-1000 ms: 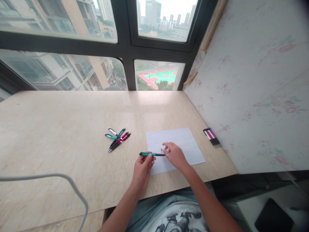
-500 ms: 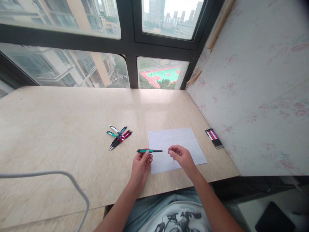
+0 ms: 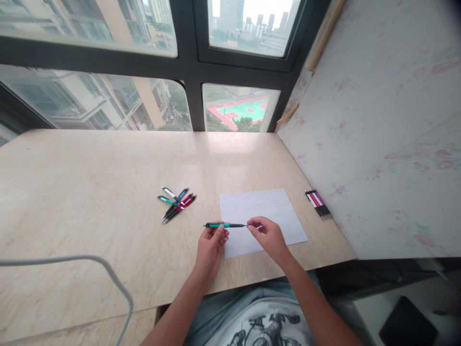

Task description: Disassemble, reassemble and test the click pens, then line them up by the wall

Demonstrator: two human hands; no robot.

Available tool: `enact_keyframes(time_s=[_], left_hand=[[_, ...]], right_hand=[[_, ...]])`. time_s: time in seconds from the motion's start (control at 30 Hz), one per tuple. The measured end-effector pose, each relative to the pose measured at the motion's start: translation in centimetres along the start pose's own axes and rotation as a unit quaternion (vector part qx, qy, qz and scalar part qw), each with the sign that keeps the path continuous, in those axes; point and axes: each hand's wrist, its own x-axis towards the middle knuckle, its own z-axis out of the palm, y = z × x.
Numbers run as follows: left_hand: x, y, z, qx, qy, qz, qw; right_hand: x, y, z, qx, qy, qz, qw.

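Note:
A green and black ballpoint pen (image 3: 218,225) lies level in my left hand (image 3: 211,242), pinched between thumb and fingers, its point to the right. At that point my right hand (image 3: 267,236) has thumb and forefinger pinched on a tiny piece, seemingly the pen's tip cone (image 3: 247,225). The piece is mostly hidden by the fingertips. Both hands are over a sheet of paper (image 3: 259,206) with lines of writing near its far edge.
Left of the paper, several pens (image 3: 176,204) lie crossed in a loose pile. Another group of pens (image 3: 317,204) sits side by side near the flowered wall (image 3: 389,144). A grey cable (image 3: 90,257) arches across the front left. Windows stand behind the table (image 3: 90,192).
My right hand has moved slightly left, bringing the small piece up to the pen's point. The bare thin refill end that showed before is now mostly covered. My left hand stays put.

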Motion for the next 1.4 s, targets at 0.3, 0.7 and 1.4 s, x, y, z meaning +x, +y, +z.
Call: enact_keyframes(time_s=[0.3, 0.7, 1.4], left_hand=[[-0.02, -0.06, 0.07, 0.022, -0.004, 0.002, 1.0], [-0.29, -0.05, 0.13, 0.046, -0.021, 0.008, 0.999], [-0.35, -0.15, 0.43, 0.027, -0.014, -0.011, 0.999]], right_hand=[[-0.35, -0.38, 0.5, -0.001, -0.002, -0.019, 1.0], [-0.37, -0.2, 0.2, -0.009, -0.018, 0.004, 1.0], [-0.7, 0.04, 0.52, 0.101, -0.068, 0.041, 0.992]])
